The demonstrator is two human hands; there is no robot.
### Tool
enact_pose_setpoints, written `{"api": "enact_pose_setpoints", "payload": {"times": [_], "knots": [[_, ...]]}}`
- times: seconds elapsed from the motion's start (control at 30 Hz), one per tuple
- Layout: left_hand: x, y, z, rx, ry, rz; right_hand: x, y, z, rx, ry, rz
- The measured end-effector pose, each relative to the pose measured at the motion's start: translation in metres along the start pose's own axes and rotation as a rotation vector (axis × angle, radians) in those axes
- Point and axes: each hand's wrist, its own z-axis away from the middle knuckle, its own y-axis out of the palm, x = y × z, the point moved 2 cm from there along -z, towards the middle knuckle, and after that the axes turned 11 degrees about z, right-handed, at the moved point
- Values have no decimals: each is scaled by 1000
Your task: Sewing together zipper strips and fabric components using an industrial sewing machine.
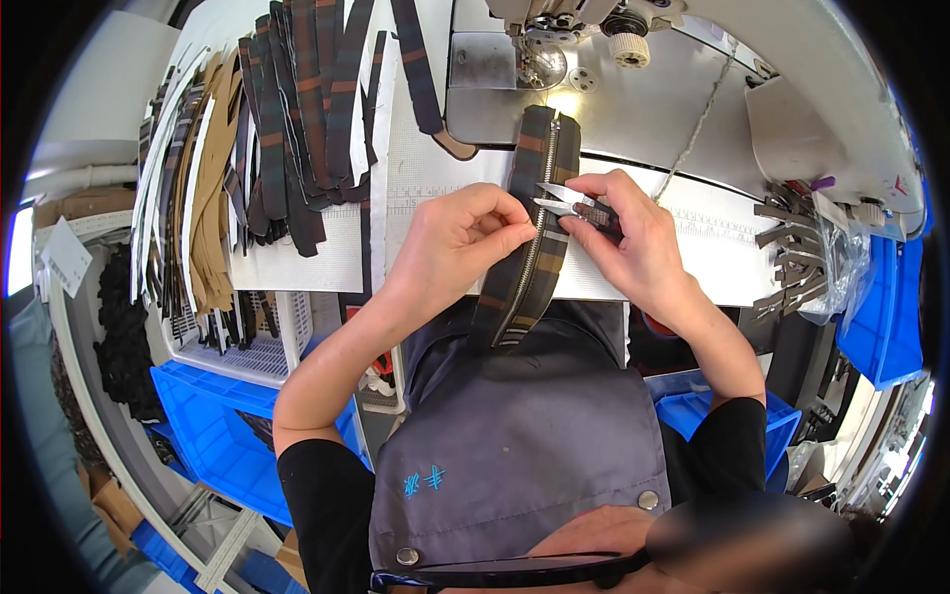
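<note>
A dark plaid fabric strip with a metal zipper (528,272) runs from beside the sewing machine down over the table's front edge. My right hand (638,243) is wrapped round small thread snips (560,201), whose two pointed blades lie apart over the zipper teeth. Thumb and forefinger of my left hand (465,238) are pinched together at the zipper's left side, just below the blade tips. Whatever sits between those fingertips is too small to make out.
Ahead stands a sewing machine (633,49) with its lamp lit. Piles of plaid strips (287,119) and brown strips (213,188) hang over the table at left. Short dark strips (795,252) lie at right. Blue bins (213,421) stand below the table.
</note>
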Motion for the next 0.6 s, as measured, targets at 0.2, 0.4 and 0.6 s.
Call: {"api": "enact_pose_setpoints", "payload": {"times": [0.2,0.4,0.6], "knots": [[0,-1,2,30,-8,-14,-1,5,3,-9,-43,84],[0,1,6,-3,87,-75,-7,3,-3,-73,-85,166],[4,-1,7,-21,100,-28,-2,-3,-1,75,-237,175]]}}
